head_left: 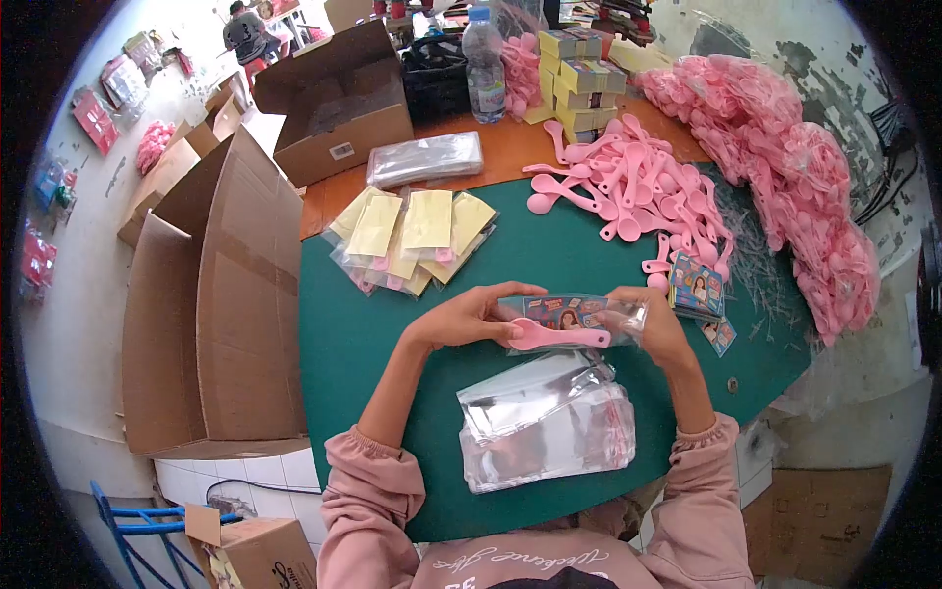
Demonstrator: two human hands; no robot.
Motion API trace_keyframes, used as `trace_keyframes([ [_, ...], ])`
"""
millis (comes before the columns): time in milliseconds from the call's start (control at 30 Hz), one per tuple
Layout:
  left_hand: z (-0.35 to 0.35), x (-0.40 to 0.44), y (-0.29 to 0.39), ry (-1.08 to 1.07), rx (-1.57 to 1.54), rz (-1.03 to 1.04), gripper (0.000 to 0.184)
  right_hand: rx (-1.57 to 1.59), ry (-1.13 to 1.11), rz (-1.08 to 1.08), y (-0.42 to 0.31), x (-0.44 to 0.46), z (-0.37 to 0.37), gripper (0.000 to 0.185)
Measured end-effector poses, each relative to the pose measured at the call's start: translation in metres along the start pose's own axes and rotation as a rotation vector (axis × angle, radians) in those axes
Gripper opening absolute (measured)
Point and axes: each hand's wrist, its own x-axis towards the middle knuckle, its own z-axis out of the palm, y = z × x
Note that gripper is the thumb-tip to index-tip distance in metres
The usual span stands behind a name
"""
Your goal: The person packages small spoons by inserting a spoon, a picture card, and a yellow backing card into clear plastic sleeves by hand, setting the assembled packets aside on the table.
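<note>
My left hand (481, 316) pinches the left end of a clear bag (623, 316) and the bowl of a pink spoon (561, 335). Behind the spoon lies a colourful printed card (564, 312). The bag's right end is held by my right hand (650, 324), its fingers closed and partly hidden. Just below, a stack of empty clear bags (545, 422) rests on the green mat (392, 334). A pile of printed cards (697, 286) sits right of my right hand, beneath a heap of loose pink spoons (633, 182).
Packed bags with yellow backs (412, 231) lie at the mat's upper left. Open cardboard boxes (250, 294) stand on the left. Bagged pink spoons (775, 157) line the right edge. A water bottle (484, 69) and stacked card bundles (584, 83) stand behind. A person (247, 39) is far off.
</note>
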Motion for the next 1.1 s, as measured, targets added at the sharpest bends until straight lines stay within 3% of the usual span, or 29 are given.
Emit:
trace_keyframes([
  [100,0.006,0.007,-0.010,0.011,0.008,0.035,0.055,-0.129,0.115,-0.159,0.005,0.009,-0.003,0.011],
  [167,0.017,0.015,-0.025,0.545,0.364,0.280,0.050,-0.292,0.262,-0.249,-0.004,0.015,-0.002,0.012],
  [200,0.023,0.016,-0.027,0.550,0.363,0.278,0.050,-0.293,0.256,-0.249,-0.011,0.017,0.003,0.012],
  [267,0.035,0.011,-0.018,0.543,-0.335,0.085,0.047,-0.459,0.446,-0.347,-0.022,0.019,0.017,0.013],
  [300,0.038,0.006,-0.012,0.411,-0.486,0.035,0.052,-0.505,0.338,-0.370,-0.026,0.018,0.021,0.019],
  [333,0.043,0.003,-0.008,0.417,-0.485,0.035,0.052,-0.503,0.333,-0.373,-0.025,0.018,0.026,0.019],
  [400,0.053,0.002,-0.005,0.343,-0.598,-0.054,0.057,-0.659,0.107,-0.593,-0.020,0.013,0.036,0.030],
  [433,0.054,0.001,-0.014,0.327,-0.486,-0.004,0.061,-0.633,0.017,-0.480,-0.017,0.010,0.037,0.033],
  [833,0.058,0.002,-0.019,0.379,-0.409,-0.088,0.053,-0.796,-0.134,-0.527,0.001,0.007,0.040,0.019],
  [1067,0.057,0.003,-0.020,0.392,-0.471,-0.108,0.063,-1.053,-0.016,-0.675,0.002,0.005,0.052,0.018],
  [1100,0.060,0.004,-0.018,0.452,-0.344,-0.088,0.067,-1.076,0.010,-0.694,0.002,0.006,0.053,0.018],
])
